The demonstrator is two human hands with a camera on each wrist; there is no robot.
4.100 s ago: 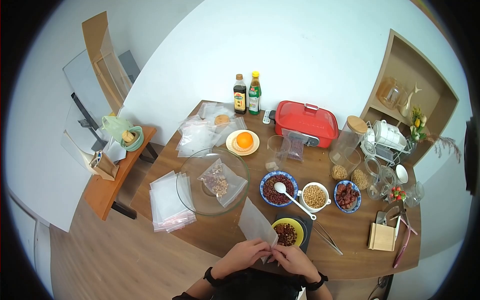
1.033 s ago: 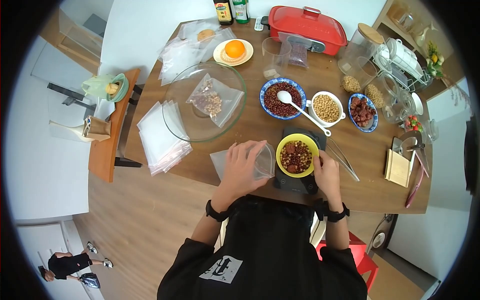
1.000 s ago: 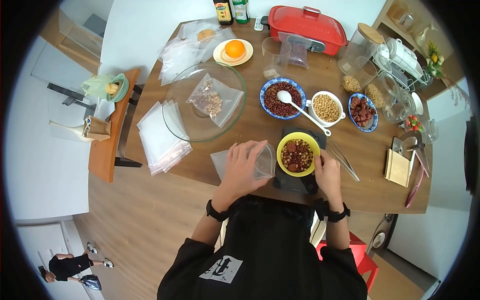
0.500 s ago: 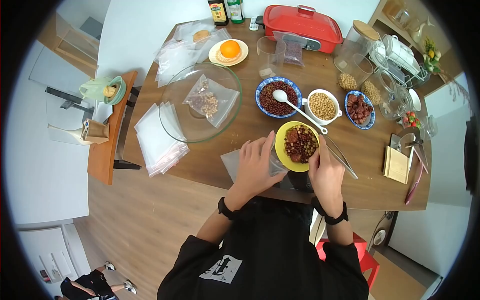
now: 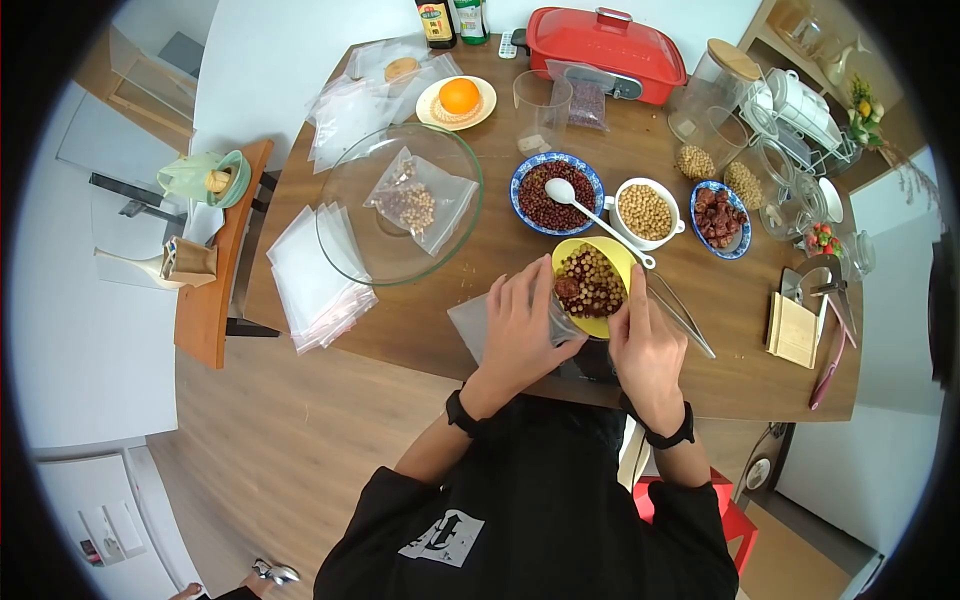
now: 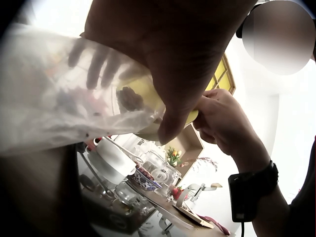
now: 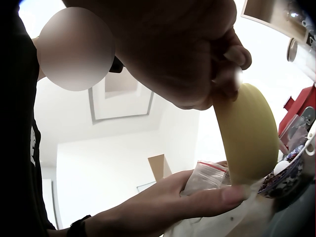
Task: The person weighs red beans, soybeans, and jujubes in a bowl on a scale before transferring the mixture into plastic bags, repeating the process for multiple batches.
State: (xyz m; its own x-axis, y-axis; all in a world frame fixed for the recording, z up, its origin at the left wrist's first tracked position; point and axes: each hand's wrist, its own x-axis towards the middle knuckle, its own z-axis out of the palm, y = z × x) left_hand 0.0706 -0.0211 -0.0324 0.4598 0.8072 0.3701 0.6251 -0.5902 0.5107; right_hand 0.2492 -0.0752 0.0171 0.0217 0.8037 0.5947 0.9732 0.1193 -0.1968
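Yellow bowl (image 5: 595, 284): tilted, holding mixed beans, near tabletop edge.
Right hand (image 5: 645, 345): grips the bowl's rim.
Left hand (image 5: 520, 330): holds clear zip bag (image 5: 470, 325) at bowl's lip.
Tabletop (image 5: 500, 250): brown wood.
Writing: none readable.

Soft, even daylight falls from above my fingers (image 5: 520, 295), leaving only faint shadows on the surface (image 5: 480, 260). The head view bends and blackens at its rim. Both wrist views are backlit, my fingers dark, blurred, against blown-out white.
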